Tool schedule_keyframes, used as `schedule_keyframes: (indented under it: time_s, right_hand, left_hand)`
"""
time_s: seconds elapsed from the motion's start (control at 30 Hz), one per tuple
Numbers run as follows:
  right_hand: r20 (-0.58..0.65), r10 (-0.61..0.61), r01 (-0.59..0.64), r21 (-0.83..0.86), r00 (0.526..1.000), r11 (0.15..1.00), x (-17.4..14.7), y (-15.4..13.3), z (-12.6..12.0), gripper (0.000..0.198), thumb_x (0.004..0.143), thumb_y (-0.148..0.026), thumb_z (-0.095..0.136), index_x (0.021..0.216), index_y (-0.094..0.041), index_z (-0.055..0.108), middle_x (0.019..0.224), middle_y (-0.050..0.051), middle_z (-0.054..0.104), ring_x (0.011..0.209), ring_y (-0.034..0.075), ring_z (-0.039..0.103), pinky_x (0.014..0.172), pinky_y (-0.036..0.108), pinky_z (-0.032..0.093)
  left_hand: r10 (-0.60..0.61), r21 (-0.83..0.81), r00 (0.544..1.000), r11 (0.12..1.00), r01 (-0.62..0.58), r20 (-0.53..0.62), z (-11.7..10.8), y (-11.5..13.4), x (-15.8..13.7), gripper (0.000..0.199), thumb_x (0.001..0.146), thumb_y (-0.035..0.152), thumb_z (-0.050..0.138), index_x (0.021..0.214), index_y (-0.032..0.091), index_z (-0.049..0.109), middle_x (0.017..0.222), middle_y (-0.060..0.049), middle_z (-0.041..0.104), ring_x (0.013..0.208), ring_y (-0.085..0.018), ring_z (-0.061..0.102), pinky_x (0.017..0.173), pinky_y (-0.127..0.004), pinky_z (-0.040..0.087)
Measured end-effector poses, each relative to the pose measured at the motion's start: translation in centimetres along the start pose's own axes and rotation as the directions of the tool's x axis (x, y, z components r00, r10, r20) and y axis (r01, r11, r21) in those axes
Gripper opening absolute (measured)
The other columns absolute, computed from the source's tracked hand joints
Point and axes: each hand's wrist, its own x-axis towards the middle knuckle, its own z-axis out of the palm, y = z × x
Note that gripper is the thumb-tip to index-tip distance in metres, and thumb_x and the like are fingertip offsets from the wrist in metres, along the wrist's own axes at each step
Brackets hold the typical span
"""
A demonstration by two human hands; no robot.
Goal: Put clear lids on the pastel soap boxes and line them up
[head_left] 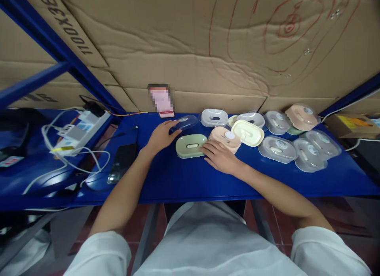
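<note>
My left hand grips the left end of a clear plastic lid between thumb and fingers. Below that lid a green soap box sits uncovered on the blue table, a small white oblong piece in its middle. My right hand has its fingertips at the right end of the green soap box, seemingly holding it. Just behind that hand stands a pink soap box with a round white sticker. A cream soap box part leans against the pink one.
Grey lidded soap boxes and a pink lidded one stand at the right. A white soap box is at the back. A dark phone, cables and a power strip lie left. Cardboard walls the back.
</note>
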Motion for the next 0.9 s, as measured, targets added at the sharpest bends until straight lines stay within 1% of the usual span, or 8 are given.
schedule_keyframes:
  time_s: [0.07, 0.13, 0.2, 0.27, 0.33, 0.47, 0.63, 0.9]
  right_hand:
    - [-0.047, 0.014, -0.014, 0.006, 0.999, 1.0, 0.0, -0.1, -0.1, 0.058, 0.109, -0.027, 0.055, 0.165, -0.017, 0.045, 0.156, 0.022, 0.057, 0.147, 0.038, 0.053, 0.119, 0.059, 0.048]
    - [-0.127, 0.032, -0.031, 0.009, 0.991, 0.999, 0.1, -0.2, -0.3, 0.069, 0.107, -0.028, 0.058, 0.171, -0.019, 0.034, 0.167, 0.023, 0.044, 0.156, 0.039, 0.044, 0.123, 0.063, 0.045]
    - [-0.19, 0.048, -0.047, 0.012, 0.981, 0.999, 0.1, -0.2, -0.6, 0.078, 0.106, -0.031, 0.062, 0.174, -0.022, 0.024, 0.174, 0.022, 0.035, 0.163, 0.04, 0.032, 0.127, 0.066, 0.039]
    - [-0.196, 0.054, -0.053, 0.011, 0.979, 0.999, 0.1, -0.2, -0.7, 0.081, 0.107, -0.034, 0.061, 0.175, -0.023, 0.019, 0.175, 0.022, 0.032, 0.165, 0.039, 0.027, 0.129, 0.068, 0.036]
    - [-0.153, 0.053, -0.053, 0.003, 0.987, 0.999, 0.2, -0.2, -0.8, 0.076, 0.109, -0.035, 0.057, 0.174, -0.021, 0.022, 0.174, 0.022, 0.036, 0.164, 0.038, 0.03, 0.13, 0.066, 0.036]
    - [-0.072, 0.068, -0.069, -0.011, 0.995, 0.998, 0.4, -0.3, -0.6, 0.061, 0.111, -0.037, 0.052, 0.167, -0.015, 0.041, 0.166, 0.021, 0.049, 0.158, 0.035, 0.044, 0.131, 0.06, 0.037]
    - [-0.068, 0.068, -0.072, -0.058, 0.995, 0.996, 0.4, -0.3, -0.6, 0.057, 0.111, -0.039, 0.053, 0.161, -0.011, 0.05, 0.166, 0.02, 0.051, 0.156, 0.034, 0.047, 0.131, 0.057, 0.039]
    - [-0.124, 0.081, -0.091, -0.073, 0.989, 0.993, 0.1, 0.9, -0.2, 0.048, 0.111, -0.03, 0.052, 0.157, -0.017, 0.057, 0.16, 0.016, 0.058, 0.152, 0.031, 0.052, 0.129, 0.055, 0.043]
  left_hand:
    - [-0.044, -0.129, 0.999, 0.991, 0.047, 0.028, -1.4, 1.3, -0.4, 0.053, 0.105, 0.057, 0.054, 0.141, 0.021, 0.069, 0.131, -0.011, 0.077, 0.11, -0.027, 0.075, 0.103, -0.042, 0.058]
    - [0.011, -0.225, 0.991, 0.974, 0.02, 0.133, -2.6, 2.5, -1.0, 0.05, 0.101, 0.061, 0.057, 0.13, 0.023, 0.073, 0.121, -0.008, 0.079, 0.099, -0.024, 0.076, 0.096, -0.039, 0.06]
    - [0.13, -0.274, 0.961, 0.96, -0.06, 0.244, -3.6, 3.3, -1.7, 0.046, 0.096, 0.062, 0.063, 0.12, 0.024, 0.075, 0.119, -0.007, 0.078, 0.1, -0.023, 0.074, 0.095, -0.038, 0.06]
    - [0.212, -0.288, 0.935, 0.949, -0.128, 0.284, -4.0, 3.7, -2.1, 0.044, 0.093, 0.062, 0.067, 0.113, 0.024, 0.075, 0.118, -0.007, 0.074, 0.104, -0.023, 0.071, 0.098, -0.039, 0.058]
    - [0.232, -0.277, 0.928, 0.949, -0.15, 0.293, -4.0, 3.8, -2.4, 0.043, 0.093, 0.062, 0.068, 0.11, 0.024, 0.073, 0.117, -0.007, 0.069, 0.106, -0.024, 0.068, 0.099, -0.039, 0.057]
    - [0.218, -0.246, 0.908, 0.96, -0.133, 0.358, -3.5, 3.7, -2.7, 0.046, 0.089, 0.062, 0.073, 0.114, 0.024, 0.066, 0.12, -0.006, 0.062, 0.109, -0.025, 0.062, 0.1, -0.039, 0.054]
    - [0.193, -0.176, 0.903, 0.975, -0.134, 0.383, -2.7, 4.3, -3.0, 0.062, 0.077, 0.062, 0.085, 0.118, 0.025, 0.056, 0.126, -0.006, 0.054, 0.12, -0.03, 0.054, 0.106, -0.045, 0.049]
    - [0.277, -0.114, 0.915, 0.96, -0.254, 0.293, -2.3, 5.2, -2.7, 0.038, 0.086, 0.038, 0.078, 0.112, 0.022, 0.056, 0.127, -0.01, 0.054, 0.117, -0.032, 0.053, 0.105, -0.048, 0.046]
